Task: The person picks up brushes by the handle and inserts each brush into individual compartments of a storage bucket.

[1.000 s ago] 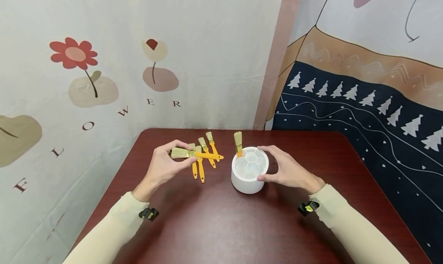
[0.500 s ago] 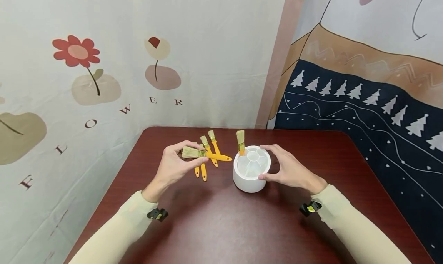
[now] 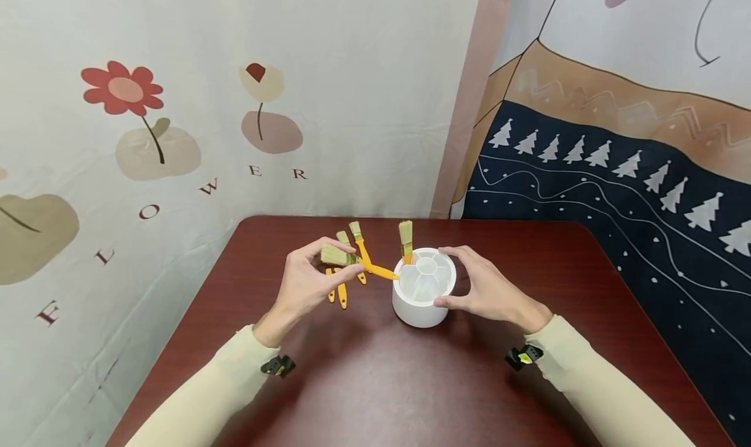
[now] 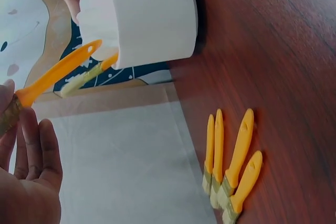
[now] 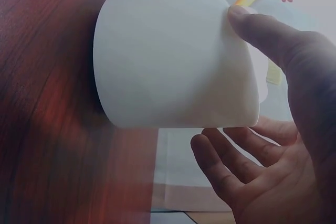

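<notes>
Between thumb and fingers, my left hand pinches a flat paintbrush by its ferrule end, pale bristles to the left. Its yellow handle slants down to the right, the holed tip overlapping the left rim of a round white organizer in the head view. Clear dividers split the organizer's inside into compartments. A second paintbrush stands in a back left compartment, bristles up. My right hand holds the organizer from the right; in the right wrist view the thumb presses at its rim.
Several more yellow-handled paintbrushes lie side by side on the dark red table, left of the organizer and partly behind my left hand in the head view. A printed curtain hangs behind the table's far edge.
My left hand has moved right with the paintbrush, and the handle tip has tilted down to the organizer's rim. The right hand and organizer have stayed in place.
</notes>
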A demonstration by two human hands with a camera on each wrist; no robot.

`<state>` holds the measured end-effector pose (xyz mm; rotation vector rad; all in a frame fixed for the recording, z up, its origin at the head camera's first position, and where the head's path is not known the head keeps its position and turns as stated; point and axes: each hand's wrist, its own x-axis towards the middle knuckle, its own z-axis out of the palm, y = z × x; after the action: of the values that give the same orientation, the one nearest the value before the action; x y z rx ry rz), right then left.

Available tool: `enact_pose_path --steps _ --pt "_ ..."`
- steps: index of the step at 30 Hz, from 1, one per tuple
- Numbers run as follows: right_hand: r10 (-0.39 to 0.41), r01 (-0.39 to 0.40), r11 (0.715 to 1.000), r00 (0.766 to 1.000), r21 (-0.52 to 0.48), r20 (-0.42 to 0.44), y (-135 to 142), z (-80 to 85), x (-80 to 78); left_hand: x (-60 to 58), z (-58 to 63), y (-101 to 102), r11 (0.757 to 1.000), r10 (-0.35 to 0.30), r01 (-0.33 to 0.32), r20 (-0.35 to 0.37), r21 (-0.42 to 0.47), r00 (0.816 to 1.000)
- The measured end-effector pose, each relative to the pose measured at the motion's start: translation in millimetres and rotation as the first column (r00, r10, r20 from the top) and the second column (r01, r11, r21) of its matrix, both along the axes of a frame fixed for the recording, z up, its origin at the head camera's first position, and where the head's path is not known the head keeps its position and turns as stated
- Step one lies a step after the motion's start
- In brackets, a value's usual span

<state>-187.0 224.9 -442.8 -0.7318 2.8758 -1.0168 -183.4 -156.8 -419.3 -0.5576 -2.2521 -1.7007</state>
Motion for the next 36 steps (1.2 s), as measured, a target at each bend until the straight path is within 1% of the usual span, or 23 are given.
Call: enact_pose_path --steps 6,13,20,30,36 --pt "-0.008 0.008 1.0 1.0 -0.001 -0.005 -1.8 0.0 2.1 2.0 -2.5 8.6 1.0 0.02 -0.02 -0.011 -0.011 1.0" --pt "-0.013 0.013 1.0 1.0 0.009 -0.018 -4.6 -0.2 3.6 4.8 -4.6 17.0 0.998 0.035 -0.037 -0.052 -0.04 0.998" --pt "-0.016 0.016 1.0 1.0 0.013 -0.017 -4.2 0.4 3.9 5.0 -6.4 26.2 1.0 0.005 -0.005 -0.027 -0.019 1.0" --pt "-0.01 0.01 1.0 1.0 0.023 -0.018 -4.4 2.8 5.2 4.8 -7.2 34.5 0.998 0.028 -0.029 -0.017 -0.051 0.999" --pt "-0.011 0.012 1.0 1.0 0.029 -0.017 -6.3 4.2 5.9 3.1 -7.7 39.3 0.995 0.039 -0.042 -0.032 -0.088 0.999"
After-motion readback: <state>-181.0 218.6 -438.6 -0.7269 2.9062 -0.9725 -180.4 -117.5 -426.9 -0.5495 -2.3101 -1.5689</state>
